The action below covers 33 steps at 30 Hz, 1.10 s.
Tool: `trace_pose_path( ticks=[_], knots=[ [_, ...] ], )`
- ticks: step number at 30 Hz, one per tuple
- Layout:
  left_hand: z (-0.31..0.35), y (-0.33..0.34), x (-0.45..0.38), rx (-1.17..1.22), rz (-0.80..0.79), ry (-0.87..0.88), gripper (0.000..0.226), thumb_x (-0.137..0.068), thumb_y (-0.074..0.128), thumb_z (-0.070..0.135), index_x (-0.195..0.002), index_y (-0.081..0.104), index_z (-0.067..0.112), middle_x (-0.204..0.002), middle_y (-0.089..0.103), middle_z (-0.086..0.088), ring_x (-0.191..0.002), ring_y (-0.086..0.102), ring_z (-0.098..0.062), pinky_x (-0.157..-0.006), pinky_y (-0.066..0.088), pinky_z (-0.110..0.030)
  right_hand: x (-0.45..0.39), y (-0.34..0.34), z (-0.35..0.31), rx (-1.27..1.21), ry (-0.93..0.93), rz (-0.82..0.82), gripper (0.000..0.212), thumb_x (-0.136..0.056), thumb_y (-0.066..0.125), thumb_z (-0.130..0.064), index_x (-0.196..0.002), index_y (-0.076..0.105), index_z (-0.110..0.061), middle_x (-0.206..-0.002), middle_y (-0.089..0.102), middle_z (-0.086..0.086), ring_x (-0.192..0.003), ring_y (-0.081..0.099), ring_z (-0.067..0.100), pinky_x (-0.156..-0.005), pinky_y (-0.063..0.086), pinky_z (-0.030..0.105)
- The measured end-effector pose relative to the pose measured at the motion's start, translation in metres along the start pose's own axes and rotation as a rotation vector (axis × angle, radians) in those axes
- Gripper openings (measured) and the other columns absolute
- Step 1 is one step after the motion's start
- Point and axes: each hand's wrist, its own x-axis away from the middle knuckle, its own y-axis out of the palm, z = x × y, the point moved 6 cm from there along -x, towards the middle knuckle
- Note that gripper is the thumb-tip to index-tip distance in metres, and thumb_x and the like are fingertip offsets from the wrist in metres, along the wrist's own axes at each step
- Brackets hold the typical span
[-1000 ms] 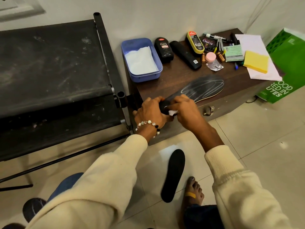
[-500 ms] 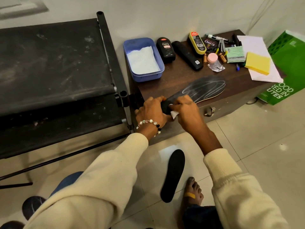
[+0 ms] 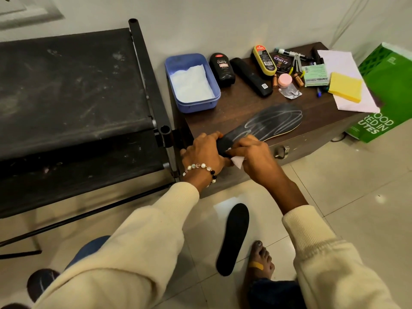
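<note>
I read "Cherry" on the black bottle (image 3: 222, 69) and again on the round tin (image 3: 281, 60) further right. On the green bag (image 3: 388, 90) I make out only "OOD", "ED IN" and "UTES".

A blue tub (image 3: 196, 106) with white tissue (image 3: 191, 85) stands at the back left corner of the brown table (image 3: 234, 109). Along the back edge lie a black polish bottle (image 3: 222, 69), a long black object (image 3: 252, 77) and a yellow sponge (image 3: 345, 86) on a white sheet (image 3: 338, 61). A green bag (image 3: 388, 85) leans at the right edge. A black insole (image 3: 234, 237) lies on the floor.
</note>
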Motion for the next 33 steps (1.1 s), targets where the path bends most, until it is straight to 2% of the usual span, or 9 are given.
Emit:
trace_pose_path(
  ticks=[2, 4, 5, 7, 11, 15, 21, 25, 33],
  knots=[
    [-0.001, 0.000, -0.001, 0.006, -0.001, -0.009, 0.069, -0.067, 0.079, 0.054, -0.128, 0.053, 0.037, -0.120, 0.056, -0.001, -0.108, 0.058, -0.028, -0.093, 0.047, -0.048, 0.005, -0.003, 0.012, -0.027, 0.022, 0.050, 0.034, -0.062, 0.070, 0.012, -0.091, 0.075, -0.004, -0.087, 0.068, 0.019, -0.083, 0.062, 0.043, -0.069, 0.052, 0.040],
    [0.000, -0.001, -0.002, 0.013, -0.007, -0.017, 0.070, -0.066, 0.080, 0.055, -0.128, 0.053, 0.037, -0.121, 0.057, -0.001, -0.109, 0.058, -0.028, -0.094, 0.046, -0.048, 0.008, -0.007, 0.023, -0.063, 0.167, 0.087, 0.039, -0.070, 0.067, 0.013, -0.102, 0.072, -0.007, -0.101, 0.067, 0.017, -0.098, 0.058, 0.037, -0.085, 0.044, 0.033],
    [0.000, -0.001, -0.002, 0.010, -0.008, -0.018, 0.071, -0.066, 0.080, 0.054, -0.129, 0.053, 0.037, -0.121, 0.057, -0.001, -0.109, 0.058, -0.028, -0.094, 0.046, -0.048, 0.010, -0.008, 0.027, -0.095, 0.243, 0.101, 0.040, -0.075, 0.064, 0.011, -0.109, 0.070, -0.009, -0.109, 0.065, 0.015, -0.106, 0.055, 0.032, -0.088, 0.038, 0.026],
    [0.000, -0.001, -0.001, 0.001, -0.010, -0.014, 0.071, -0.066, 0.079, 0.054, -0.130, 0.053, 0.036, -0.122, 0.057, -0.001, -0.110, 0.058, -0.028, -0.094, 0.046, -0.048, 0.011, -0.007, 0.030, -0.135, 0.293, 0.114, 0.039, -0.078, 0.062, 0.009, -0.112, 0.069, -0.009, -0.114, 0.063, 0.014, -0.109, 0.053, 0.029, -0.087, 0.035, 0.023],
    [0.000, 0.000, -0.002, 0.004, -0.012, -0.016, 0.071, -0.068, 0.079, 0.053, -0.131, 0.052, 0.036, -0.123, 0.056, -0.001, -0.110, 0.057, -0.028, -0.094, 0.045, -0.047, 0.012, -0.001, 0.024, -0.099, 0.210, 0.049, 0.033, -0.081, 0.068, -0.006, -0.114, 0.066, -0.006, -0.113, 0.061, 0.014, -0.108, 0.052, 0.031, -0.083, 0.035, 0.025],
    [0.001, 0.000, -0.002, -0.001, -0.019, -0.019, 0.072, -0.069, 0.079, 0.052, -0.133, 0.050, 0.035, -0.125, 0.055, -0.001, -0.114, 0.055, -0.028, -0.095, 0.042, -0.047, 0.009, -0.003, 0.026, -0.070, 0.315, 0.031, 0.039, -0.085, 0.067, -0.019, -0.122, 0.061, -0.007, -0.124, 0.054, 0.012, -0.115, 0.048, 0.026, -0.092, 0.036, 0.025],
    [0.000, 0.002, -0.004, -0.005, -0.020, -0.017, 0.074, -0.069, 0.079, 0.052, -0.134, 0.049, 0.036, -0.126, 0.056, -0.001, -0.114, 0.055, -0.028, -0.097, 0.043, -0.048, 0.000, -0.009, 0.026, -0.007, 0.384, -0.125, 0.034, -0.094, 0.054, -0.012, -0.128, 0.056, -0.014, -0.131, 0.053, 0.008, -0.117, 0.051, 0.026, -0.099, 0.038, 0.029],
    [0.000, 0.003, -0.005, -0.011, -0.031, -0.023, 0.076, -0.068, 0.079, 0.053, -0.136, 0.048, 0.036, -0.128, 0.055, -0.001, -0.117, 0.054, -0.029, -0.098, 0.042, -0.050, 0.006, -0.010, 0.020, -0.017, 0.331, -0.077, 0.040, -0.093, 0.052, -0.005, -0.131, 0.055, -0.016, -0.131, 0.051, 0.008, -0.119, 0.048, 0.025, -0.098, 0.036, 0.025],
    [0.000, 0.003, -0.004, -0.011, -0.025, -0.023, 0.076, -0.067, 0.079, 0.054, -0.134, 0.048, 0.036, -0.127, 0.055, 0.000, -0.116, 0.054, -0.029, -0.098, 0.041, -0.051, 0.011, -0.006, 0.017, 0.028, 0.135, -0.092, 0.044, -0.088, 0.050, 0.007, -0.129, 0.056, -0.006, -0.124, 0.053, 0.016, -0.117, 0.044, 0.031, -0.089, 0.038, 0.031]
  ],
)
